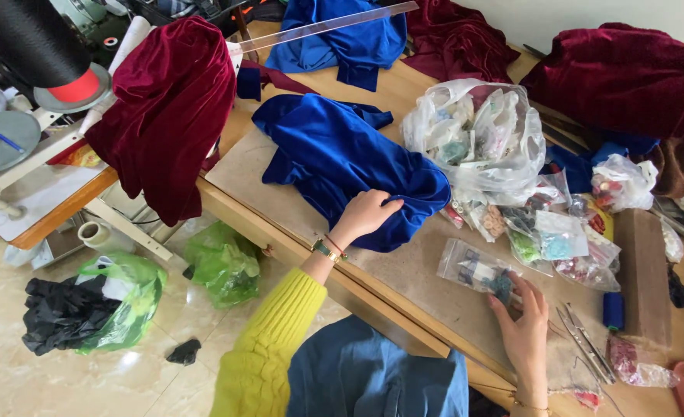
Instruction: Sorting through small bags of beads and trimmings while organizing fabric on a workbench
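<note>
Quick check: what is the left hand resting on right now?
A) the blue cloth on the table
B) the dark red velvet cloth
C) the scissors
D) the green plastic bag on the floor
A: the left hand lies on the bunched blue cloth on the table, while the right hand touches a small clear packet.

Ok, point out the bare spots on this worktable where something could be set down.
One free patch lies on the table between the blue velvet cloth under the left hand and the small clear packet at the right hand. Another is the strip left of the cloth. Around the big plastic bag and scissors it is crowded.
</note>
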